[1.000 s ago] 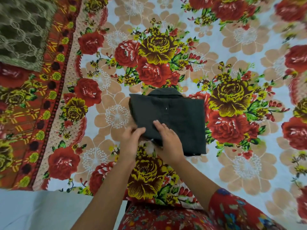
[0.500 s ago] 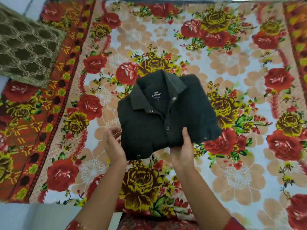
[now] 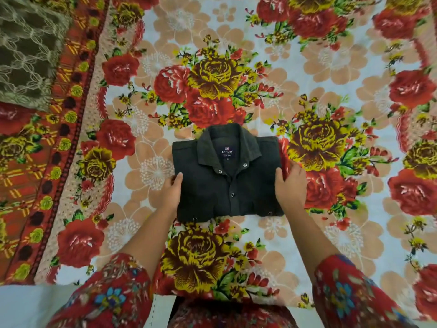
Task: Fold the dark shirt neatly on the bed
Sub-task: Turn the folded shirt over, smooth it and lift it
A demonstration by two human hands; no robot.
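One floral bedsheet (image 3: 331, 67) beneath the folded dark shirt (image 3: 212, 192)

Matt dark cloth shirt (image 3: 205, 192), shiny metal snaps (image 3: 220, 171), smooth printed bedsheet (image 3: 331, 55).

Left hand (image 3: 170, 193), right hand (image 3: 290, 185) hold folded dark shirt (image 3: 227, 188) on bedsheet (image 3: 331, 67).

Single view: head camera, worn by you. Faces forward and steeply down onto bed (image 3: 331, 55), near plan view. Wide-angle; takes in bed from near edge at frame bottom to red border (image 3: 71, 138) at left and green cloth (image 3: 28, 50) in top-left corner. Close range: shirt (image 3: 227, 185) sits mid-frame, left grip (image 3: 169, 192) and right grip (image 3: 289, 185) at its sides, your arms (image 3: 146, 235) run up from bottom edge, sleeves (image 3: 113, 297) blurred in lower corners.
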